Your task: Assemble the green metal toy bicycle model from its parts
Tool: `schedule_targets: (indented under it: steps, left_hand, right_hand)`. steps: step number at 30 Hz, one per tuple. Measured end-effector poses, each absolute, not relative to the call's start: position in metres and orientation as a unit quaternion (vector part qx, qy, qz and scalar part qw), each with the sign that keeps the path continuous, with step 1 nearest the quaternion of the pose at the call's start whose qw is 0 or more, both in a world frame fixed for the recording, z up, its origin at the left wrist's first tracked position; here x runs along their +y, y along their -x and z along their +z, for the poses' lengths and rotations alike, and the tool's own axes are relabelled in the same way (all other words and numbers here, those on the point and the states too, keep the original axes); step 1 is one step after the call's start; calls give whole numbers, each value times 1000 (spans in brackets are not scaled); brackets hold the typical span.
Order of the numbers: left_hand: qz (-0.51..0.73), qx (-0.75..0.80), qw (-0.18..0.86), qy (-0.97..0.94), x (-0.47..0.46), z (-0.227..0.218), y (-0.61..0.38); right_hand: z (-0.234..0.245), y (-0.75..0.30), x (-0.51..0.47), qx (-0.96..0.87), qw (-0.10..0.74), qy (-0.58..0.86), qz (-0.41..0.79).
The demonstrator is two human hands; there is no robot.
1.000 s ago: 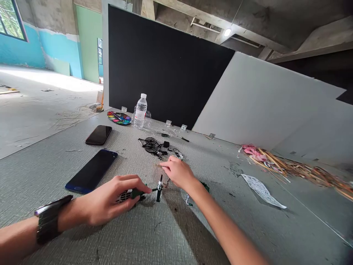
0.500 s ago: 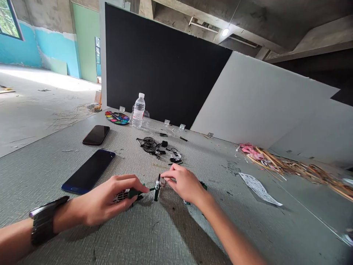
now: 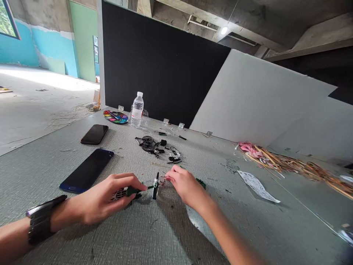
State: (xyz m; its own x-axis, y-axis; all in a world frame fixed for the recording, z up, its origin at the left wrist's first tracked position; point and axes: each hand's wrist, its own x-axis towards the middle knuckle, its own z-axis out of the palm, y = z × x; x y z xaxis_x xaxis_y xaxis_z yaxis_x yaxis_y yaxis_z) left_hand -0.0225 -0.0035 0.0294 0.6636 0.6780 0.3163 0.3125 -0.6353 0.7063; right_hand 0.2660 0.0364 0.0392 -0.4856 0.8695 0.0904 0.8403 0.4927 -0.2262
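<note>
My left hand (image 3: 110,198), with a black watch on its wrist, is closed around a dark green model part (image 3: 132,191) with a silver grid. From its right end stands a narrow black and silver piece (image 3: 156,186), upright above the table. Just right of that piece, the fingertips of my right hand (image 3: 183,184) are pinched together. A small, thin thing shows at those fingertips, too small to name. Another dark green part (image 3: 201,183) lies behind my right hand, mostly hidden. Beyond both hands are black miniature wheels (image 3: 148,143) and small silver and black parts (image 3: 174,156).
Two phones (image 3: 86,170) lie to the left. At the back stand a water bottle (image 3: 137,110) and a paint palette (image 3: 116,117) before a black panel (image 3: 165,62). On the right are a printed sheet (image 3: 257,187) and a heap of wooden strips (image 3: 292,165).
My right hand's fingers have drawn together into a tighter pinch, slightly away from the upright piece. The left hand keeps its hold. The whole view has shifted slightly.
</note>
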Motion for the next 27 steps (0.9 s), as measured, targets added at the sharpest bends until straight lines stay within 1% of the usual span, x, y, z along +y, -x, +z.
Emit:
schedule_targets:
  steps: [10, 27]
  left_hand:
    - [285, 292, 310, -859, -4, 27, 24]
    - [290, 287, 312, -858, -2, 26, 22]
  right_hand:
    - [26, -257, 37, -866, 77, 491, 51]
    - [22, -259, 37, -867, 92, 487, 56]
